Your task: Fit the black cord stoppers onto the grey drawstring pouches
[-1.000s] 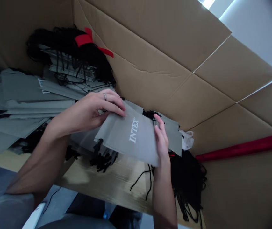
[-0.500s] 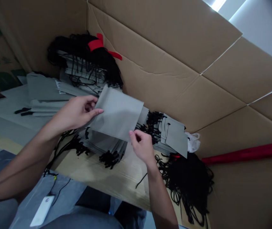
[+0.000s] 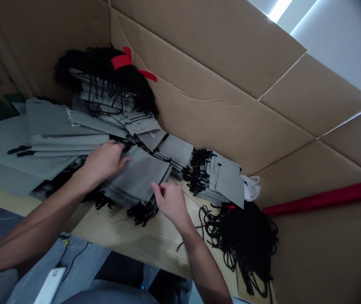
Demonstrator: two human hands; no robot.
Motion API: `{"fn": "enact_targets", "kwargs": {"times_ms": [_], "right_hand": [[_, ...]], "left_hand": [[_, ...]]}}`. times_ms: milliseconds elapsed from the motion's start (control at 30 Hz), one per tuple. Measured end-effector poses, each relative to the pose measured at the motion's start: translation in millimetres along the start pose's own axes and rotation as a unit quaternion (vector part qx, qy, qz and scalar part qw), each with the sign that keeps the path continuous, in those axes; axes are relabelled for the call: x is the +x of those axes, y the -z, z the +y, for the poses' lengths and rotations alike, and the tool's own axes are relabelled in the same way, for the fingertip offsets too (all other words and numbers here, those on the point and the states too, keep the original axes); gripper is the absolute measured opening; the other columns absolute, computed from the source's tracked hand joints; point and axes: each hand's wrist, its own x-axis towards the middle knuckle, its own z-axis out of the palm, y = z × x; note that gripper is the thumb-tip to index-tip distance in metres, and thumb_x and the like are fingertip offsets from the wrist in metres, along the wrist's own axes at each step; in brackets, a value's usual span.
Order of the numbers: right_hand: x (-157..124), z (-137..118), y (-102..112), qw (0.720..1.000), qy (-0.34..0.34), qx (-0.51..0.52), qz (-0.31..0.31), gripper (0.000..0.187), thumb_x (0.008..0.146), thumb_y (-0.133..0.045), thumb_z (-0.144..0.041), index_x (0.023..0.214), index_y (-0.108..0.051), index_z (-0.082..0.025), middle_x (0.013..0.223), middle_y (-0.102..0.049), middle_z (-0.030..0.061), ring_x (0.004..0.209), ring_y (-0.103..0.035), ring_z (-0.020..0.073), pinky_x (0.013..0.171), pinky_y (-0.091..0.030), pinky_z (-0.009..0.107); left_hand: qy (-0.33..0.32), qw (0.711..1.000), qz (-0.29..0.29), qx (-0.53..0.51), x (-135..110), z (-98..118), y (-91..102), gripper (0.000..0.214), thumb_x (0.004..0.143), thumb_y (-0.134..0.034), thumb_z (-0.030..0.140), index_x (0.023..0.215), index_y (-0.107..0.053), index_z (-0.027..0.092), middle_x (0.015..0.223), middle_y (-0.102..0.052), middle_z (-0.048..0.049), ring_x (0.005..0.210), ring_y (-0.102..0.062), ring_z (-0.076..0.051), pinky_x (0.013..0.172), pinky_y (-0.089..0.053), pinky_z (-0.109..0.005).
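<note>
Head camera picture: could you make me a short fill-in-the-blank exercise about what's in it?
1. The left hand and the right hand are at opposite sides of stacked pouches coloured ____.
2. The strip across the upper bundle of black cords is coloured ____.
3. The wall behind the pouches is made of ____.

Missing words: grey; red; cardboard.

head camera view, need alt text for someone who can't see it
A person's left hand and right hand are at opposite sides of a stack of flat grey pouches on a pale tabletop. More grey pouches lie either side, with black cords at right and brown cardboard behind.
</note>
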Motion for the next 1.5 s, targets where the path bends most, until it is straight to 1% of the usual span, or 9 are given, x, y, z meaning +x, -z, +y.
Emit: {"fn": "enact_targets", "kwargs": {"times_ms": [100,233,400,633,833,933,1033,1167,1500], "right_hand": [[35,25,18,0.998,-0.023,-0.055,0.033,0.045,0.118,-0.055,-0.051,0.097,-0.077,-0.019,0.086,-0.077,0.004,0.08,-0.072,0.0191,0.08,-0.055,0.033],[104,69,41,0.991,-0.032,-0.124,0.045,0.036,0.112,-0.073,-0.044,0.139,-0.071,-0.02,0.142,-0.072,0.0119,0.123,-0.074,0.0277,0.107,-0.065,0.051],[141,104,37,0.982,-0.018,-0.185,-0.043,0.039,0.11,-0.077,-0.041,0.141,-0.07,-0.019,0.143,-0.072,0.0118,0.123,-0.075,0.0283,0.104,-0.067,0.05],[123,114,13,0.981,-0.017,-0.194,-0.021,0.039,0.11,-0.077,-0.041,0.14,-0.07,-0.018,0.141,-0.073,0.0119,0.122,-0.075,0.0283,0.105,-0.067,0.051],[104,88,54,0.983,-0.01,-0.084,0.161,0.03,0.115,-0.066,-0.033,0.14,-0.069,-0.017,0.143,-0.072,0.0136,0.131,-0.072,0.0298,0.115,-0.061,0.054],[68,65,92,0.976,0.043,0.007,0.215,0.03,0.12,-0.046,-0.025,0.144,-0.063,-0.019,0.138,-0.076,0.014,0.125,-0.075,0.0244,0.113,-0.061,0.043],[24,44,121,0.967,0.105,0.098,0.21,0.021,0.117,-0.059,-0.035,0.136,-0.066,-0.027,0.123,-0.082,0.0043,0.11,-0.08,0.0192,0.097,-0.066,0.032],[-13,33,138,0.924,0.142,0.314,0.166,0.019,0.11,-0.075,-0.033,0.128,-0.072,-0.027,0.113,-0.083,0.0017,0.099,-0.082,0.0169,0.088,-0.067,0.029],[-36,48,160,0.928,0.139,0.207,0.278,0.01,0.105,-0.08,-0.022,0.113,-0.08,-0.028,0.102,-0.082,-0.0014,0.087,-0.077,0.0143,0.08,-0.065,0.027]], "left_hand": [[0.039,0.999,0.012,0.022,9,44,25.6,0.034,0.103,-0.076,0.048,0.105,-0.076,0.014,0.081,-0.065,-0.0038,0.066,-0.052,-0.017,0.062,-0.03,-0.031],[0.046,0.999,-0.027,0.006,34,111,52.1,0.034,0.109,-0.064,0.046,0.114,-0.081,0.017,0.095,-0.076,-0.009,0.079,-0.064,-0.024,0.072,-0.04,-0.034],[0.016,0.996,-0.024,-0.088,58,164,60.7,0.031,0.103,-0.064,0.047,0.107,-0.083,0.023,0.091,-0.079,-0.003,0.08,-0.069,-0.021,0.074,-0.044,-0.033],[-0.039,0.985,-0.006,-0.165,56,175,59.2,0.023,0.105,-0.068,0.044,0.104,-0.085,0.029,0.082,-0.078,0.0035,0.064,-0.062,-0.013,0.061,-0.042,-0.028],[-0.092,0.982,-0.011,-0.165,59,170,37.7,0.024,0.109,-0.066,0.043,0.112,-0.082,0.026,0.101,-0.084,-0.0003,0.064,-0.067,-0.014,0.055,-0.048,-0.027],[-0.15,0.975,-0.014,-0.165,64,177,22.9,0.035,0.111,-0.063,0.034,0.144,-0.072,0.025,0.153,-0.073,-0.0085,0.114,-0.081,-0.024,0.071,-0.065,-0.028],[-0.226,0.963,-0.012,-0.147,65,192,6.7,0.056,0.113,-0.057,0.02,0.168,-0.05,0.022,0.184,-0.041,-0.0111,0.167,-0.047,-0.032,0.112,-0.067,-0.039],[-0.267,0.956,-0.031,-0.121,60,208,-8.3,0.055,0.113,-0.053,0.014,0.167,-0.049,0.026,0.157,-0.069,-0.0097,0.136,-0.074,-0.024,0.105,-0.069,-0.038],[-0.166,0.954,-0.043,-0.246,60,228,-10.2,0.019,0.113,-0.06,0.018,0.124,-0.075,0.02,0.104,-0.082,0.0021,0.084,-0.076,-0.008,0.074,-0.057,-0.019]]}}
